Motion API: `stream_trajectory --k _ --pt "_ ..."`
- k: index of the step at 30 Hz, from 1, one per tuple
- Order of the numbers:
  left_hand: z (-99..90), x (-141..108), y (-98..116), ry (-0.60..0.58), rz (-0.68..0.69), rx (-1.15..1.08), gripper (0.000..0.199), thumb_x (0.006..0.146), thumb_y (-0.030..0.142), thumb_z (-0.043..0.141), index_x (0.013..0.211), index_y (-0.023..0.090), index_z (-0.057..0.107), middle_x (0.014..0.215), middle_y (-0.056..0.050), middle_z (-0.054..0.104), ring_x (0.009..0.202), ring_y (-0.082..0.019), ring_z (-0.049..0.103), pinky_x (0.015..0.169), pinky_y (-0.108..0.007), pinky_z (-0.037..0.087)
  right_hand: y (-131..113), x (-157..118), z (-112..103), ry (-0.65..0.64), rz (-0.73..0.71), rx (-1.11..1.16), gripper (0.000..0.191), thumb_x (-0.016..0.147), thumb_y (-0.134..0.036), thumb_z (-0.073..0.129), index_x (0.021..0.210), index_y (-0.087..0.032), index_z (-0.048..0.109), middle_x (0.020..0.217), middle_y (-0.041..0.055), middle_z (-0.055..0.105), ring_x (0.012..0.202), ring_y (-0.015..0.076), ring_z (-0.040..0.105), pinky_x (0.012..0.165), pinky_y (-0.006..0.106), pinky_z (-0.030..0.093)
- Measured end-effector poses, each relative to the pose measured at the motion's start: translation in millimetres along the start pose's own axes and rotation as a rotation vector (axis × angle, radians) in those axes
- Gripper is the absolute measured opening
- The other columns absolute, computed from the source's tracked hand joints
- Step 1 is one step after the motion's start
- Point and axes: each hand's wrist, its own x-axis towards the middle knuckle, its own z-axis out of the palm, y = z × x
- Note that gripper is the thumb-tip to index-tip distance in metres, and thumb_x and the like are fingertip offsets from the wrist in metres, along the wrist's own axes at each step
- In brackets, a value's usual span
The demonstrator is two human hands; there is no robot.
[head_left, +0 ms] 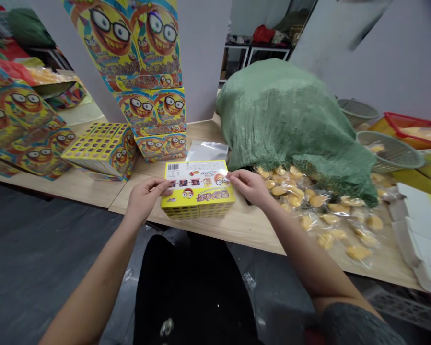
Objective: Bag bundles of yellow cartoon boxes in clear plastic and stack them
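Yellow cardboard carton (198, 203), barcode panel up, I found at the counter (251, 230), pinched narrow by my left grip (143, 199) at one end and my right grip (249, 187) at the other. A clear plastic bag (205, 151) lay just behind it; a green sack (287, 129) sat right, over packets of yellow snacks (308, 206)

left hand (145, 199), right hand (249, 187), holding yellow box (198, 191)
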Motion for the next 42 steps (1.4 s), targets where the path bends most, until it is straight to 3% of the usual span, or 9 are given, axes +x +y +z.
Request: stream_trajectory --k 6,11,15,19,22,24,27,35,42 --pt "-1.0 6.1 -3.1 0.074 -0.028 -0.072 0.031 0.065 0.038 0.074 0.082 0.014 0.064 0.077 -0.003 0.070 0.066 -0.015 0.067 0.065 -0.025 0.054 2.9 0.8 5.9 0.064 -0.104 -0.139 0.019 0.087 -0.034 0.049 0.077 -0.022 0.059 0.084 0.0049 0.067 0.073 0.0175 0.061 0.063 0.029 0.046" --pt "-5.1 7.7 0.4 0.033 -0.006 0.002 0.029 0.069 0.041 0.071 0.080 0.015 0.062 0.075 -0.001 0.068 0.064 -0.015 0.066 0.061 -0.024 0.051 22.8 3.4 12.3 0.138 0.119 0.157 0.017 0.082 -0.039 0.058 0.079 -0.023 0.055 0.069 0.0001 0.062 0.062 0.0159 0.059 0.058 0.029 0.048" --pt "-5.5 8.0 3.7 0.026 0.007 0.115 0.026 0.072 0.040 0.069 0.080 0.016 0.063 0.074 -0.003 0.068 0.063 -0.015 0.065 0.059 -0.023 0.049 30.0 -1.7 10.5 0.143 0.207 0.414 0.025 0.084 -0.047 0.055 0.090 -0.022 0.058 0.080 0.0025 0.064 0.074 0.0172 0.062 0.067 0.033 0.052" --pt "-5.0 9.2 4.4 -0.002 -0.020 0.086 0.027 0.071 0.041 0.068 0.079 0.015 0.063 0.076 -0.004 0.069 0.063 -0.015 0.065 0.061 -0.024 0.050 12.1 -9.9 -8.3 -0.057 0.128 0.454 0.054 0.087 -0.062 0.039 0.123 -0.025 0.052 0.106 0.0070 0.060 0.097 0.0213 0.058 0.078 0.037 0.051" --pt "-5.1 9.5 3.9 -0.002 -0.025 0.074 0.028 0.071 0.041 0.068 0.078 0.015 0.062 0.077 -0.004 0.070 0.063 -0.015 0.066 0.062 -0.025 0.050 -13.0 -14.5 -20.8 -0.304 -0.039 0.279 0.077 0.074 -0.068 0.056 0.135 -0.025 0.042 0.127 0.0105 0.052 0.112 0.0268 0.051 0.088 0.041 0.048" --pt "-5.3 9.1 3.5 0.006 -0.023 0.073 0.028 0.071 0.042 0.068 0.079 0.016 0.062 0.077 -0.004 0.070 0.064 -0.016 0.066 0.062 -0.025 0.051 -25.4 -15.4 -22.8 -0.286 -0.090 0.144 0.063 0.073 -0.056 0.066 0.126 -0.025 0.051 0.122 0.0103 0.055 0.110 0.0263 0.053 0.088 0.041 0.047" --pt "-5.8 8.1 3.9 0.007 -0.012 0.070 0.029 0.071 0.043 0.069 0.079 0.016 0.062 0.078 -0.004 0.070 0.065 -0.016 0.066 0.063 -0.026 0.051 -27.5 -11.1 -18.3 -0.079 -0.126 0.036 0.016 0.085 -0.038 0.058 0.088 -0.023 0.064 0.101 0.0076 0.063 0.105 0.0230 0.057 0.091 0.041 0.046" --pt "-5.4 8.5 8.6 -0.010 -0.032 0.077 0.032 0.069 0.045 0.069 0.080 0.016 0.063 0.083 -0.004 0.069 0.068 -0.017 0.068 0.063 -0.025 0.051 11.6 6.1 -1.4 -0.073 0.020 0.226 0.022 0.088 -0.036 0.050 0.080 -0.023 0.066 0.103 0.0055 0.069 0.104 0.0214 0.062 0.091 0.041 0.047" --pt "-2.1 9.7 5.5 0.031 -0.019 0.122 0.027 0.072 0.043 0.066 0.077 0.017 0.062 0.076 -0.003 0.068 0.066 -0.017 0.067 0.062 -0.026 0.051 15.5 8.0 6.8 0.004 0.002 0.204 0.023 0.088 -0.035 0.052 0.077 -0.022 0.066 0.095 0.0059 0.071 0.096 0.0212 0.065 0.085 0.038 0.049"
